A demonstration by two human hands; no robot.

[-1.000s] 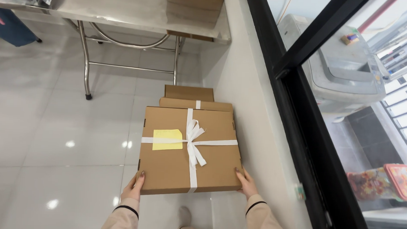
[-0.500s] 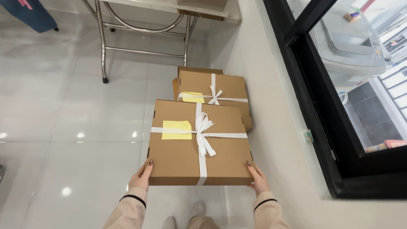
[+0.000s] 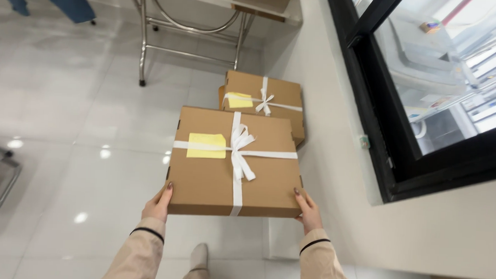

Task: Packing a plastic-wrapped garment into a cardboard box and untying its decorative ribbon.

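You're standing on a glossy white tile floor (image 3: 79, 165) w/ a pale wall (image 3: 326, 132) on your right and a black-framed window (image 3: 382, 134) above it. Ahead, a steel folding table (image 3: 192, 20) on metal legs. You hold a flat cardboard box (image 3: 233, 164), tied w/ white ribbon (image 3: 237, 156) and a yellow note (image 3: 206, 145), level above the floor. Left hand (image 3: 157, 205) grips its near-left corner, right hand (image 3: 308, 210) the near-right, fingers curled on the edges. A 2nd ribboned box (image 3: 263, 101) sits on the floor just beyond, by the wall.
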